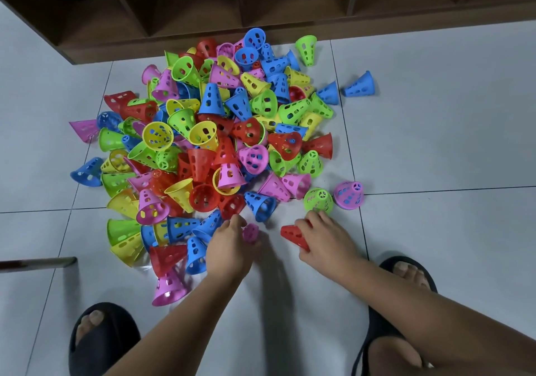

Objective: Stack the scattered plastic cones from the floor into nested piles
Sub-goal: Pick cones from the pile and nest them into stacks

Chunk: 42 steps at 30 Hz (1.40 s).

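The left hand [229, 242] curls its fingers round a pink cone [251, 232], and the right hand [324, 239] grips a red cone [291, 235]. Both are low over the floor [435, 143] at the heap's [208, 132] near edge. Picking looks to be the step in hand; next, one cone needs slipping over the other, tips aligned.

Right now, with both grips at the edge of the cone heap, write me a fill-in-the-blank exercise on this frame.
1. The left grip pinches one cone, coloured ____.
2. The right grip holds another cone, coloured ____.
3. The stray cone lying alone at the far right, apart from the heap, is ____.
4. Both feet wear ____ slippers.

Missing words: pink; red; blue; black.
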Motion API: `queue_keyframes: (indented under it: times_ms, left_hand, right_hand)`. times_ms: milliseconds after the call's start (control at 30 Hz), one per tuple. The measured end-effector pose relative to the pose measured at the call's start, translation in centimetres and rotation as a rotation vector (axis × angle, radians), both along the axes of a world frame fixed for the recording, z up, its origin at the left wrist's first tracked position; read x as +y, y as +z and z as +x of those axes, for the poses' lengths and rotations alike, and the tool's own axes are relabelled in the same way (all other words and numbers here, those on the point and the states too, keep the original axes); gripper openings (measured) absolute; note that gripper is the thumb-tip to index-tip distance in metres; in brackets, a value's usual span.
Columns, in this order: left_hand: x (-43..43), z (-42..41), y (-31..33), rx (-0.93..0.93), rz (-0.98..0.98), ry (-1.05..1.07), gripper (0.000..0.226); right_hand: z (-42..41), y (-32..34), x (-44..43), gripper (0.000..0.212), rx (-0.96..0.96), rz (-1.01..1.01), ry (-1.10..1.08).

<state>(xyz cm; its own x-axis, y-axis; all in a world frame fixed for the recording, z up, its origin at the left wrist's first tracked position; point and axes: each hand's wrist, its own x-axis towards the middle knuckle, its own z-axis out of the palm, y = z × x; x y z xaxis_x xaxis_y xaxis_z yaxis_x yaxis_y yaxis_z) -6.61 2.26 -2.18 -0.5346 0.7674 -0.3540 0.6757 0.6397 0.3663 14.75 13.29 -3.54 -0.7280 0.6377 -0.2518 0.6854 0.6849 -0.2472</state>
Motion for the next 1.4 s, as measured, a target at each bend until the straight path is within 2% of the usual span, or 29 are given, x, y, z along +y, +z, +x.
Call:
queue_keyframes:
  times_ms: [167, 333, 467, 633, 733, 900, 1000, 1100, 1200, 1300, 1400]
  left_hand:
    - [1.7, 2.6, 2.6, -0.094, 0.215, -0.069, 0.038]
    - [4.4, 5.8, 4.9, -0.256, 0.401, -0.033, 0.045]
    - [7.2, 7.6, 5.9, -0.458, 0.548, -0.023, 0.053]
    - [10.7, 9.1, 5.2, -0.442, 0.607, -0.059, 0.058]
    - [12.1, 10.1, 4.3, -0.358, 0.541, -0.133, 0.05]
    - [11.8, 10.7, 0.9, -0.239, 0.387, -0.212, 0.032]
    - [11.6, 10.4, 0.2, -0.228, 0.358, -0.208, 0.032]
    - [11.7, 9.9, 0.2, -0.23, 0.349, -0.207, 0.034]
    - [10.7, 9.2, 0.6, -0.241, 0.344, -0.187, 0.036]
    - [8.5, 8.0, 0.9, -0.232, 0.348, -0.171, 0.047]
    - [5.8, 6.3, 1.7, -0.189, 0.352, -0.153, 0.043]
  right_hand:
    - [1.3, 3.1, 1.0, 0.048, 0.255, -0.188, -0.214]
    - [4.0, 6.6, 2.7, 0.053, 0.531, -0.167, -0.419]
    - [5.7, 7.1, 5.0, 0.053, 0.66, -0.13, -0.604]
    - [6.4, 5.6, 7.4, 0.048, 0.708, -0.179, -0.685]
    - [6.2, 4.2, 7.9, 0.046, 0.698, -0.238, -0.702]
    - [6.7, 1.1, 7.8, 0.047, 0.579, -0.295, -0.689]
    - [7.2, 0.3, 8.1, 0.052, 0.536, -0.28, -0.689]
    - [8.1, -0.5, 8.0, 0.067, 0.466, -0.274, -0.652]
    - [8.6, -0.6, 7.8, 0.067, 0.408, -0.243, -0.636]
    - [7.8, 0.7, 7.2, 0.081, 0.475, -0.262, -0.671]
    - [5.8, 2.9, 6.2, 0.081, 0.591, -0.188, -0.585]
